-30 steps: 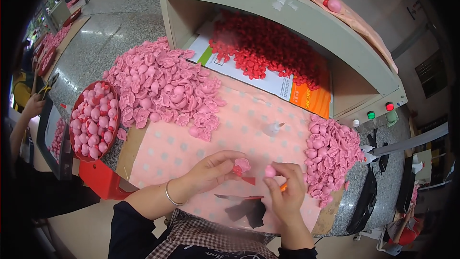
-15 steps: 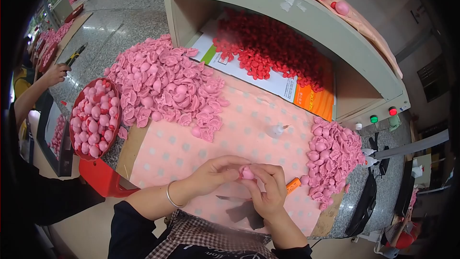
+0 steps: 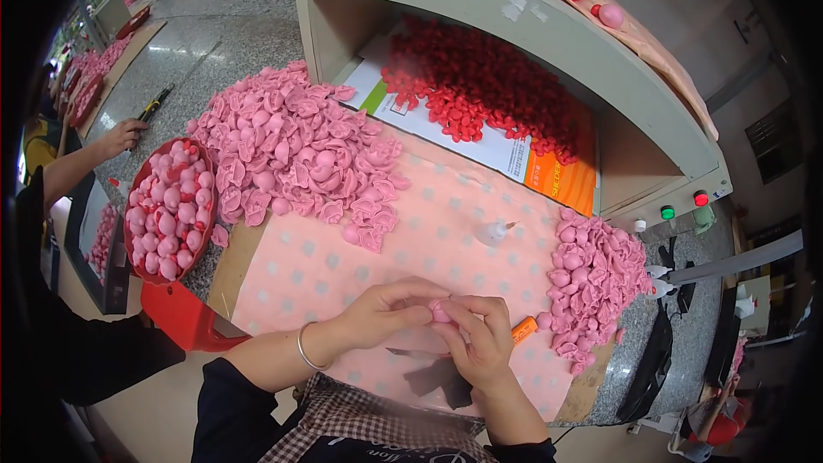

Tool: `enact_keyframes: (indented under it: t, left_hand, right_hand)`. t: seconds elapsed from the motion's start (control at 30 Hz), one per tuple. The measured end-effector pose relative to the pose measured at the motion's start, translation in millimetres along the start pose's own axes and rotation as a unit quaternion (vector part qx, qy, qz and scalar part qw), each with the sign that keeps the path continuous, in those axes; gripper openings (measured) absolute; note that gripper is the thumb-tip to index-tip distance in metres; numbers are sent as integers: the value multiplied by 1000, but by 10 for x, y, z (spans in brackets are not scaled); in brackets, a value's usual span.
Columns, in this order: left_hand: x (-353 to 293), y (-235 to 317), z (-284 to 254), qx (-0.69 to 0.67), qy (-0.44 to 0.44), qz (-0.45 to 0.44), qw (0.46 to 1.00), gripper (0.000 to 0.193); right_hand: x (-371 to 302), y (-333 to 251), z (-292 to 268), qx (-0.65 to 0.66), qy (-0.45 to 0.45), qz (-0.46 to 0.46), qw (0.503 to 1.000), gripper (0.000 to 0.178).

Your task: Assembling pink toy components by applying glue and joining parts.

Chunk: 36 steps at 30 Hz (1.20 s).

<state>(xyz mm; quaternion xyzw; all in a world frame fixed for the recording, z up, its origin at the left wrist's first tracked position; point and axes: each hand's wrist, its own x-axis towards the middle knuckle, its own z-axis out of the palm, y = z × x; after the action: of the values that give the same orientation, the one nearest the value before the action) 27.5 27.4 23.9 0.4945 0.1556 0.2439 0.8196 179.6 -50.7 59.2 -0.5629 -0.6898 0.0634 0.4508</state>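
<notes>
Spotted cloth [image 3: 420,240] is soft matt fabric, a bit wrinkled. The pink piece [image 3: 441,311] pinched above it looks like smooth plastic, kinda satiny. Left of the cloth, the petal heap [image 3: 283,150] has that same plasticky look with thin ruffly edges, and so does the pile [image 3: 591,287] on its right. Beyond it, the cabinet [image 3: 480,0] has a smooth painted face, and the speckled counter [image 3: 244,26] looks like polished stone, pretty glossy. Near the cloth's front edge: shiny metal bangle [image 3: 301,346], matt woven apron [image 3: 317,424].
</notes>
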Motion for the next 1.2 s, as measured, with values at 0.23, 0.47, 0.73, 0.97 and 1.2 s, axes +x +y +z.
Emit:
enact_keyframes:
  t: [0.23, 0.47, 0.73, 0.97, 1.2]
  left_hand:
    - [46, 76, 27, 54, -27, 49, 997, 28]
    - [44, -42, 33, 34, 1, 32, 999, 26]
    - [27, -57, 76, -12, -5, 48, 999, 25]
    - [26, -8, 22, 62, 3, 90, 994, 22]
    - [56, 3, 29, 58, 7, 84, 995, 21]
  right_hand:
    - [-28, 21, -60, 90, -24, 154, 984, 35]
    - [-73, 45, -41, -6, -29, 74, 997, 38]
    - [-148, 65, 66, -75, 46, -16, 996, 41]
    - [-160, 79, 133, -82, 45, -48, 994, 41]
    - [-159, 99, 142, -79, 53, -48, 994, 42]
